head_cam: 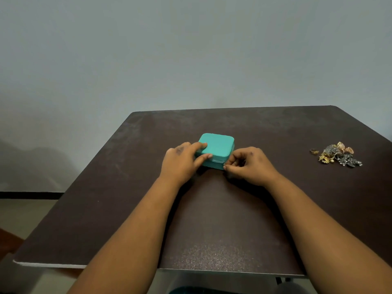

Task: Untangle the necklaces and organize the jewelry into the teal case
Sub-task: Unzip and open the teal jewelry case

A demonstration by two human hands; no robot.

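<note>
A small square teal case (219, 144) lies closed in the middle of the dark brown table (148, 209). My left hand (182, 161) holds its near left corner, with the index finger on the lid and the thumb against the front side. My right hand (247, 165) pinches the small metal zipper pull (224, 165) at the case's near right corner. A tangled heap of gold and silver jewelry (337, 154) lies far to the right on the table, with a single gold ring (314, 151) just left of it.
The table's near edge (127, 267) runs across the bottom of the view and its left edge slants back toward a plain grey wall (191, 49). Floor shows at the lower left.
</note>
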